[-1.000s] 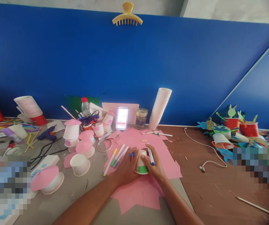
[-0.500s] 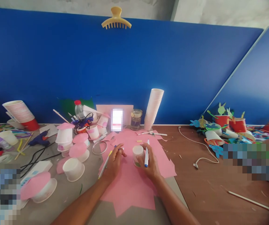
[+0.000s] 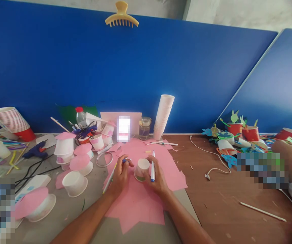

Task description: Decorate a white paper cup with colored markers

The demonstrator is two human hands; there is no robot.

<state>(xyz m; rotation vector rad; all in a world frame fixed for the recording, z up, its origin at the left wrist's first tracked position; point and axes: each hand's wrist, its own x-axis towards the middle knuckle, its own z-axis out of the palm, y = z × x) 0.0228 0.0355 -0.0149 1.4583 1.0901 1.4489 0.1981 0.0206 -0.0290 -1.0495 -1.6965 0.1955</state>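
A white paper cup point(image 3: 142, 170) with a green band low on its side stands tilted on the pink paper sheet point(image 3: 133, 213), between my hands. My left hand point(image 3: 120, 176) grips a long pale marker point(image 3: 109, 178), and a blue marker end point(image 3: 125, 160) shows at its fingertips. My right hand point(image 3: 156, 175) holds a white marker with a blue cap point(image 3: 152, 171) upright, its fingers against the cup's side. The cup's far side is hidden.
White cups with pink paper tops point(image 3: 81, 162) and a blue glue gun point(image 3: 35, 152) lie left. A tall white cup stack point(image 3: 163, 117), a glass jar point(image 3: 144, 128) and a red-capped bottle point(image 3: 79, 117) stand by the blue partition point(image 3: 146, 67). A co-worker's hand point(image 3: 285, 152) is far right.
My hands have moved apart from around the cup, which now leans and shows less of its green band. My left hand has taken up a pale marker. The whole scene has shifted left in view.
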